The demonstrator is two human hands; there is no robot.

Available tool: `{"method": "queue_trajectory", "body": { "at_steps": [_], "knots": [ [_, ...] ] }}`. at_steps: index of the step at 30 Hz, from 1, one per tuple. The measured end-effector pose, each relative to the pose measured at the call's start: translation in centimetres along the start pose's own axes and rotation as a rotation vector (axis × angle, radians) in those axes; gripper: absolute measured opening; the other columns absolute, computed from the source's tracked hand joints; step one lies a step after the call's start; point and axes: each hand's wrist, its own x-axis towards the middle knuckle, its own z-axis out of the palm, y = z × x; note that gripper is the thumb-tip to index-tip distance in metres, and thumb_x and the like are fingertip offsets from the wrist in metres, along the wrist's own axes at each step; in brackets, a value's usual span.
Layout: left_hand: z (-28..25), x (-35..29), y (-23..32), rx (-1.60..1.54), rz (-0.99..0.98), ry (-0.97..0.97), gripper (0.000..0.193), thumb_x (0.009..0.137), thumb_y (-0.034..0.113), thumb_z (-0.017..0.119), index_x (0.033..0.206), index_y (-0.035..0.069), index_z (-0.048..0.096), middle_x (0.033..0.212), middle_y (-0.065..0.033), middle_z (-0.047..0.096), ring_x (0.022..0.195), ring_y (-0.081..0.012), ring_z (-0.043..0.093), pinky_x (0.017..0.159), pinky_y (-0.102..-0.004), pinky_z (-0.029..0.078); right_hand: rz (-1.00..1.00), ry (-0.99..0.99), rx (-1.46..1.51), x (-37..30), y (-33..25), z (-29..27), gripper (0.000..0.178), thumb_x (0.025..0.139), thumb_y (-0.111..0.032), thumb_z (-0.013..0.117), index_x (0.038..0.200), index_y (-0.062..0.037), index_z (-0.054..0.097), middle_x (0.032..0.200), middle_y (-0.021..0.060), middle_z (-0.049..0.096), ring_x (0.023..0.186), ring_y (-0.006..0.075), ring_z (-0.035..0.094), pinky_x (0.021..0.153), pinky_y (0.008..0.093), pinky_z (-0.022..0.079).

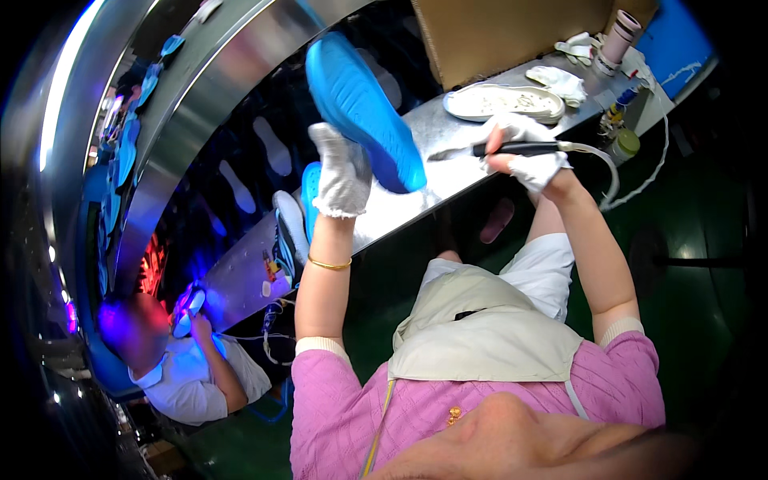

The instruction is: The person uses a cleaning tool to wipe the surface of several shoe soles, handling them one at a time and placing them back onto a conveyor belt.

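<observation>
Blue sole [364, 108] raised above bench [392, 214] in our gloved left hand [346, 172], closed on its edge; fingers behind hidden. Our right hand [528, 156] curled round black pen tool [520, 149], apart from sole. Step, we judge: working sole with tool; next move calls for steady left grip, careful tip. Hose [610, 172] right of tool; white shoe [504, 102] beyond. Brands, labels, writing: none we can read.

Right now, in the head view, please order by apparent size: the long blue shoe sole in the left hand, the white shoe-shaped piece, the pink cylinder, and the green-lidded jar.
Long blue shoe sole
White shoe-shaped piece
Pink cylinder
Green-lidded jar
Nearness may enlarge the sole.
</observation>
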Motion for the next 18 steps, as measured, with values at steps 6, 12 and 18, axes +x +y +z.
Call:
{"method": "queue_trajectory", "body": {
  "at_steps": [6,12,18],
  "knots": [
    [-3.7,-0.5,-2.3,-0.436,-0.315,-0.095,0.067,0.097,0.048,0.045,0.139,-0.003,0.042,0.133,-0.021,0.054,0.117,-0.0348,0.056,0.105,-0.0469,0.043,0.011,0.11,-0.282,-1.4,1.2,1.7,0.017,0.082,0.0,0.07,0.092,-0.006,0.058,0.081,0.0028,0.063,0.077,0.0081,0.059,0.07,0.0229,0.048],
    [-2.1,-4.5,-9.6,-0.476,-0.256,-0.117,0.07,0.09,0.041,0.061,0.14,-0.003,0.039,0.131,-0.0233,0.053,0.121,-0.0372,0.053,0.105,-0.0494,0.043,-0.004,0.275,-0.193,-0.7,2.6,2.3,0.017,0.082,-0.003,0.071,0.093,-0.0038,0.059,0.08,0.0033,0.064,0.072,0.009,0.061,0.066,0.0234,0.049],
    [0.5,-5.3,-12.9,-0.362,-0.274,0.064,0.078,0.089,0.062,0.052,0.143,0.008,0.038,0.132,-0.0159,0.054,0.119,-0.0293,0.055,0.101,-0.0439,0.048,-0.235,0.201,-0.5,-0.1,2.4,4.2,0.016,0.079,-0.001,0.07,0.09,-0.0051,0.059,0.081,0.0049,0.063,0.073,0.0109,0.061,0.068,0.0253,0.051]
  ]
}}
